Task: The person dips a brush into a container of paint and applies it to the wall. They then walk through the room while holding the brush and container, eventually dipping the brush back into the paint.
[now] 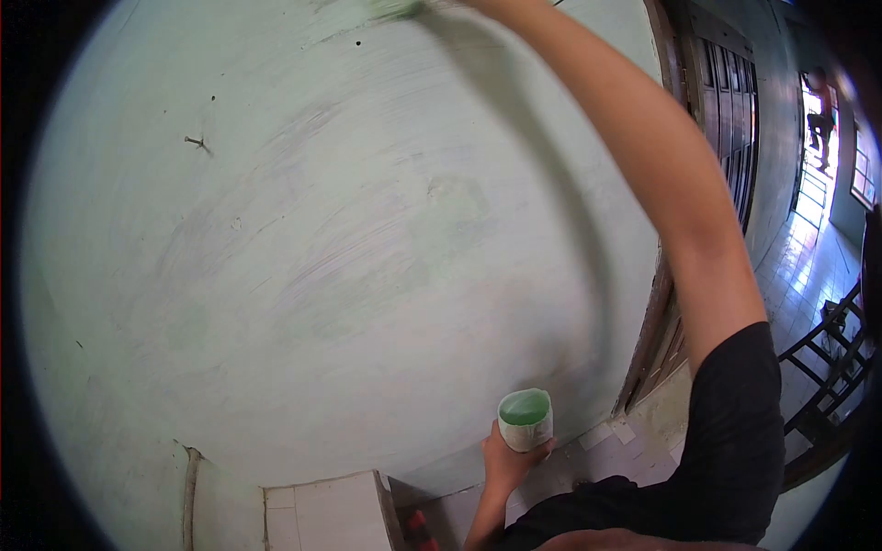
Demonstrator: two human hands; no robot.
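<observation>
Head view: left hand point(507, 462) wraps fingers around the paint cup point(525, 419), bottom middle; keep it level. Right hand's fingers can't be told at the top edge.

A person seen from their own head camera wears a black short-sleeved shirt point(735, 441), its sleeve ending above the elbow. Both forearms are bare, with no watch, bracelet or glove on the left hand point(505, 464). The right hand lies out of view.
</observation>
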